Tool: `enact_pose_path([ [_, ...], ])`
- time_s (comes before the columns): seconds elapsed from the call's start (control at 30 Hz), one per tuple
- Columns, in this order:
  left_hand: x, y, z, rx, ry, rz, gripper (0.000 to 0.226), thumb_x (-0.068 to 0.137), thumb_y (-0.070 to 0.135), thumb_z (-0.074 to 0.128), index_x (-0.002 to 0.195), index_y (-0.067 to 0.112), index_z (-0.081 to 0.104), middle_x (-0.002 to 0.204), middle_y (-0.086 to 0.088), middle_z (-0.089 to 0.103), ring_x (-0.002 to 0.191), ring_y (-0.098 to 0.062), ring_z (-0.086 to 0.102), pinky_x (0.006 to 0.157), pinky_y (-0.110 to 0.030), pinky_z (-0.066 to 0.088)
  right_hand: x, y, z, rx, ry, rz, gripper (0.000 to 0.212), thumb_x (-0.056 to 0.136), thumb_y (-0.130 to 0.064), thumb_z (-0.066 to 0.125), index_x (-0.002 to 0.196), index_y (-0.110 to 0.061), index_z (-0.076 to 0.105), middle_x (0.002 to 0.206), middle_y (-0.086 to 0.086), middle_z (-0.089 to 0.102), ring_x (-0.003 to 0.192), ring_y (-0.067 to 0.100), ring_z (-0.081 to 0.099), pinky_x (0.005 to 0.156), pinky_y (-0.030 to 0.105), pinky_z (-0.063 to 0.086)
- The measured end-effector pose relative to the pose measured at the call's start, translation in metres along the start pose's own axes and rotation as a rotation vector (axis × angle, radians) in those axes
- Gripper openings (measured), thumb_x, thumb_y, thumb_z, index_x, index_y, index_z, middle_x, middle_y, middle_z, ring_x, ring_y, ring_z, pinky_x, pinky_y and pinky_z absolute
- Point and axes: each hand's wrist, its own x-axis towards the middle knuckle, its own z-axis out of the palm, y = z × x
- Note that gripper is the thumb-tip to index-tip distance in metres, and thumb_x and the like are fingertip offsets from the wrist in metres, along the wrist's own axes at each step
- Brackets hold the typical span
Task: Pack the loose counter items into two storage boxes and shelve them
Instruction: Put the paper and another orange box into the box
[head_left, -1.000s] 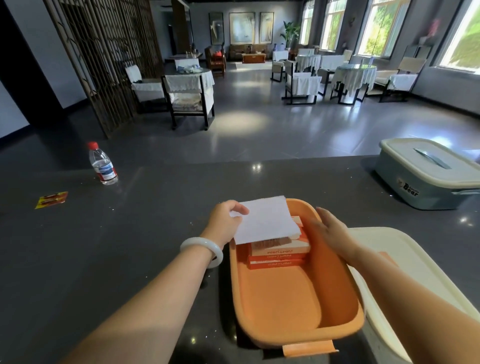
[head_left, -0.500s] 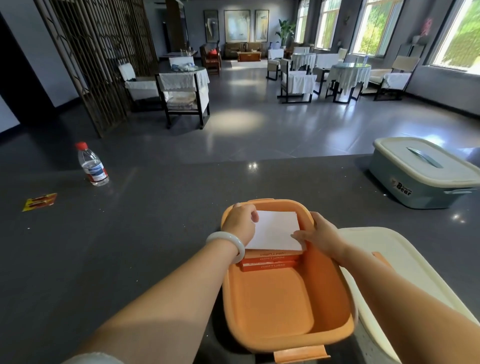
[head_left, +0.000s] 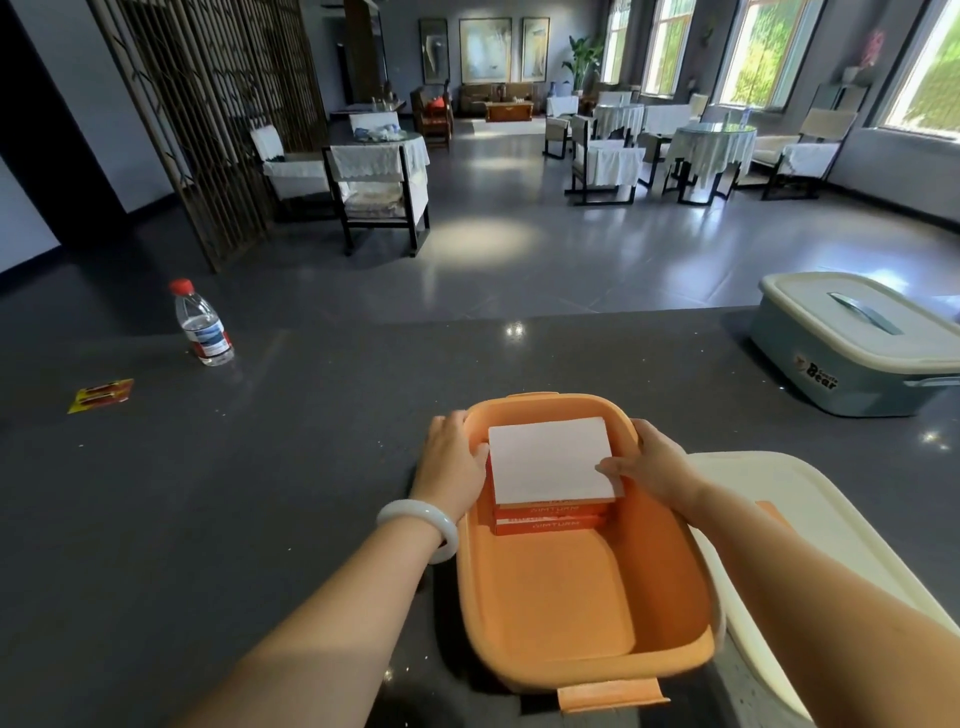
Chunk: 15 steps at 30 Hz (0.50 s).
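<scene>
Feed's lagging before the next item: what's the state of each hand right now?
Left hand: open, fingertips against the left edge of the white pad in the orange storage box.
Right hand: open, fingertips resting on the pad's right edge.

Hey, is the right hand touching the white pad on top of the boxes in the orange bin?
Touching. The head view shows the right hand with its fingertips lying on the right edge of the white pad, with no gap visible.

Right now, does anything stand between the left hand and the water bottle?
Nothing visible does. Bare counter runs from the left hand, at the orange box's rim, to the water bottle; the yellow packet lies off to the left.
</scene>
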Motion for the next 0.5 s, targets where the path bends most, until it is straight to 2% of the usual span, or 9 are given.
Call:
enact_pose_path([
  [0.1, -0.013, -0.004, -0.007, -0.080, -0.145, -0.029, 0.059, 0.102, 0.029, 0.048, 0.153, 0.030, 0.018, 0.152, 0.003, 0.034, 0.131, -0.020, 0.045, 0.095, -0.032, 0.043, -0.001, 0.000, 0.000, 0.019, -0.005, -0.001, 0.057, 0.086, -0.030, 0.071, 0.134, -0.023, 0.042, 0.119, 0.001, 0.058, 0.102, 0.022, 0.058, 0.087, 0.044, 0.052],
  [0.17, -0.021, -0.005, -0.010, -0.199, -0.234, -0.058, 0.071, 0.101, 0.028, 0.050, 0.155, 0.031, 0.006, 0.151, 0.006, 0.035, 0.136, -0.021, 0.041, 0.095, -0.030, 0.040, -0.002, 0.000, 0.000, 0.054, -0.016, 0.004, 0.054, 0.085, -0.031, 0.072, 0.132, -0.025, 0.044, 0.114, -0.001, 0.059, 0.099, 0.021, 0.059, 0.083, 0.042, 0.053],
  [0.3, -0.025, -0.015, -0.012, -0.429, -0.251, -0.155, 0.076, 0.101, 0.015, 0.049, 0.154, 0.042, 0.001, 0.154, 0.006, 0.034, 0.135, -0.020, 0.042, 0.100, -0.036, 0.042, -0.006, -0.004, 0.005, 0.121, -0.025, 0.017, 0.056, 0.083, -0.035, 0.074, 0.130, -0.029, 0.045, 0.111, -0.003, 0.060, 0.096, 0.020, 0.060, 0.082, 0.042, 0.055],
  [0.37, -0.025, -0.018, -0.015, -0.494, -0.235, -0.205, 0.073, 0.102, 0.012, 0.046, 0.154, 0.045, 0.006, 0.150, 0.006, 0.039, 0.125, -0.017, 0.048, 0.090, -0.032, 0.049, -0.008, -0.009, 0.008, 0.129, -0.035, 0.014, 0.056, 0.083, -0.036, 0.073, 0.131, -0.028, 0.044, 0.113, -0.003, 0.060, 0.098, 0.021, 0.061, 0.083, 0.042, 0.055],
  [0.4, -0.025, -0.020, -0.017, -0.517, -0.222, -0.223, 0.072, 0.102, 0.011, 0.045, 0.153, 0.045, 0.009, 0.145, 0.008, 0.042, 0.118, -0.015, 0.050, 0.080, -0.028, 0.050, -0.010, -0.012, 0.011, 0.136, -0.041, 0.013, 0.057, 0.084, -0.035, 0.073, 0.132, -0.027, 0.044, 0.113, -0.002, 0.060, 0.098, 0.022, 0.060, 0.083, 0.042, 0.054],
  [0.47, -0.025, -0.024, -0.021, -0.548, -0.201, -0.252, 0.070, 0.102, 0.010, 0.044, 0.153, 0.045, 0.013, 0.139, 0.008, 0.044, 0.109, -0.012, 0.050, 0.066, -0.022, 0.046, -0.012, -0.016, 0.015, 0.167, -0.048, 0.009, 0.056, 0.084, -0.033, 0.072, 0.132, -0.024, 0.044, 0.112, -0.001, 0.060, 0.098, 0.022, 0.060, 0.083, 0.040, 0.053],
  [0.5, -0.025, -0.026, -0.024, -0.548, -0.194, -0.262, 0.069, 0.102, 0.010, 0.045, 0.153, 0.046, 0.014, 0.139, 0.008, 0.045, 0.108, -0.012, 0.051, 0.065, -0.022, 0.046, -0.013, -0.019, 0.018, 0.182, -0.052, 0.007, 0.056, 0.085, -0.032, 0.072, 0.133, -0.024, 0.044, 0.112, -0.001, 0.060, 0.098, 0.022, 0.060, 0.082, 0.039, 0.052],
])
